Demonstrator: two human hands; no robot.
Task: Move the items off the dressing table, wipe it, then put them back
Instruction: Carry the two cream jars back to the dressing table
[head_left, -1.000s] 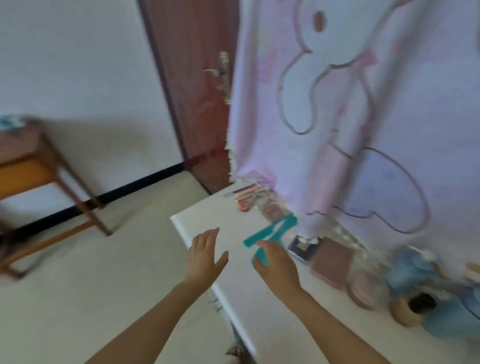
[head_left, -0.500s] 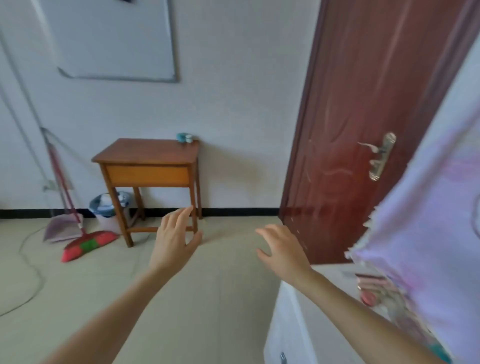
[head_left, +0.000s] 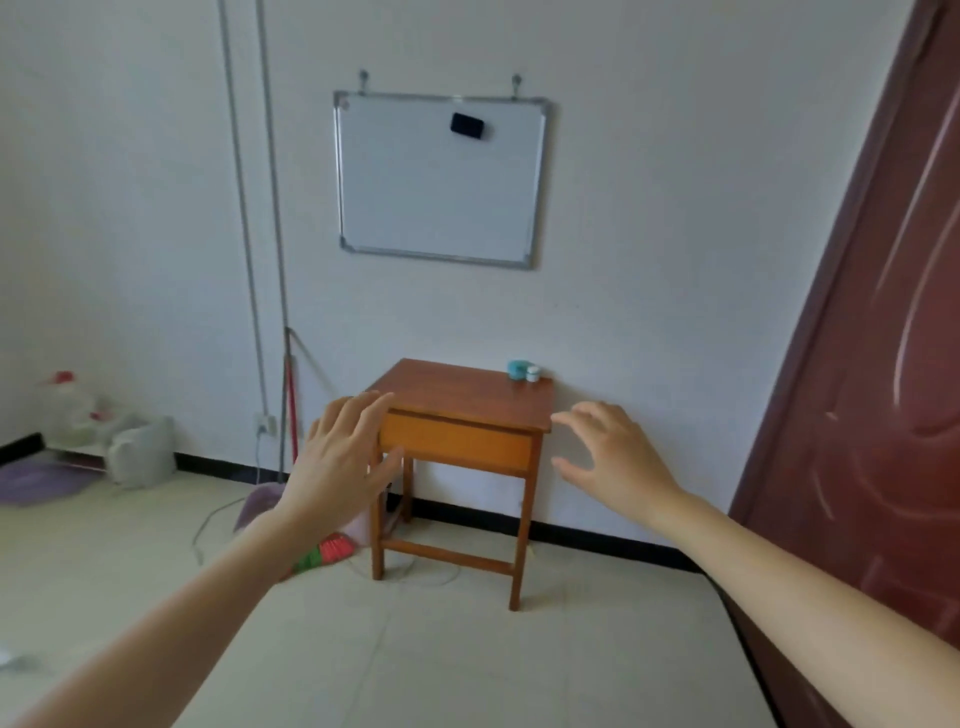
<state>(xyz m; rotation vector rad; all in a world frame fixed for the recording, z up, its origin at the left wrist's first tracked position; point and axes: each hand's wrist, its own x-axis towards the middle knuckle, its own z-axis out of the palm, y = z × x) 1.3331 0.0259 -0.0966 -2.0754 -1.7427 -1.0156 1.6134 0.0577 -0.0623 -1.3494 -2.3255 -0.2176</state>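
Head view, facing a white wall. The left hand (head_left: 343, 457) and the right hand (head_left: 610, 460) are raised side by side in mid-air, backs toward the camera, and both are empty. The left fingers are nearly straight and close together, with the thumb set apart. The right fingers are spread and loosely bent, closing on nothing.

Beyond the hands a small wooden side table (head_left: 470, 397) stands against the wall, touched by neither hand. At its far right corner sit a teal jar (head_left: 518, 370) and a white jar (head_left: 533, 373), just beside each other. Above hangs a whiteboard (head_left: 439, 176) bearing a black eraser (head_left: 467, 126). A broom (head_left: 289, 395) leans on the wall to the left of the side table, and a brown door (head_left: 872, 364) fills the right edge.

The dressing table is out of frame, so its condition cannot be read.

Progress, as a judgement: the two jars are probably items carried off the dressing table, which would place the task in its first stage, clearing. With both hands empty, this reads as a moment between carries. No cloth is visible and nothing indicates that wiping has begun. Wiping and the return of the items therefore appear to be left to do. How many items remain on the dressing table cannot be told
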